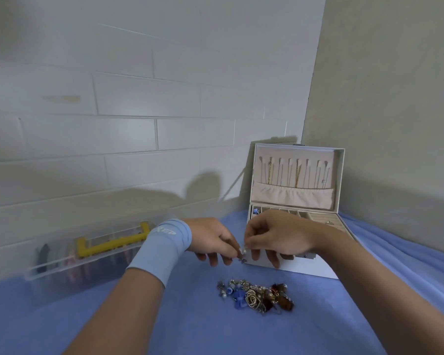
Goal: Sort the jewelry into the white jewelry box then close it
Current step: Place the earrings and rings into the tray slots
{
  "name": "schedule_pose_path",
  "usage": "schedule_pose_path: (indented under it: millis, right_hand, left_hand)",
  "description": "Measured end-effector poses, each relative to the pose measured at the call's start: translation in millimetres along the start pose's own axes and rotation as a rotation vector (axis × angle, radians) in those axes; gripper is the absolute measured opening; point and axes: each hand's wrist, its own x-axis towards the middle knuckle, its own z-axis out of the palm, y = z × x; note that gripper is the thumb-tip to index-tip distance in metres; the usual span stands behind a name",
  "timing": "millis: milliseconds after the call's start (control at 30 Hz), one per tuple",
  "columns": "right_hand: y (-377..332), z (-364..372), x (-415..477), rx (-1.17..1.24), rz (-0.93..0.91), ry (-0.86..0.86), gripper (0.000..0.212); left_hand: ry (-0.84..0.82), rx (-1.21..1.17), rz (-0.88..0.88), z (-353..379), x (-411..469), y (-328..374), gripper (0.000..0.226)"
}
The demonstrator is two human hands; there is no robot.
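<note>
Blue table point(164, 316), white jewelry box point(340, 180) open at its back right, left hand point(210, 239) and right hand point(277, 234) together before the box, jewelry pile point(256, 295) lying nearer, small piece point(242, 253) pinched by curled fingers point(231, 248) of both hands.

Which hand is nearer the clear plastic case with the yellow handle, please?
Left. The left hand is right of the clear plastic case; the right hand is farther right, at the white jewelry box.

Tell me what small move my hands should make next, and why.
Probably carry the small piece, pinched between left hand and right hand, into a compartment of the open white jewelry box just behind; a jewelry pile lies unsorted.
</note>
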Motion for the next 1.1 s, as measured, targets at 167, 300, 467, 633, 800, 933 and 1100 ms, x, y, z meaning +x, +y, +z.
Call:
schedule_pose_path:
  millis: [167,300,467,633,800,933,1100]
  right_hand:
    - [2,-5,2,0.116,-0.025,0.099,0.019]
    - [7,-10,3,0.19,-0.046,0.204,0.019]
    - [11,-19,2,0.293,-0.103,0.285,0.015]
    - [19,-29,-1,0.545,-0.2,0.286,0.018]
    - [29,-38,3,0.559,-0.223,0.292,0.018]
    - [37,-45,6,0.592,-0.185,0.389,0.008]
    - [47,-55,7,0.659,-0.116,0.566,0.012]
  left_hand:
    - [0.084,-0.318,0.099,2,-2,1,0.02]
    - [0.208,-0.469,0.167,5,-1,10,0.024]
    - [0.281,-0.586,0.174,8,3,22,0.028]
    - [0.24,-0.571,0.224,2,6,28,0.025]
    - [0.212,-0.541,0.235,-9,21,31,0.023]
    - [0.214,-0.551,0.227,-19,40,31,0.02]
    - [0.319,-0.611,0.23,-29,68,36,0.023]
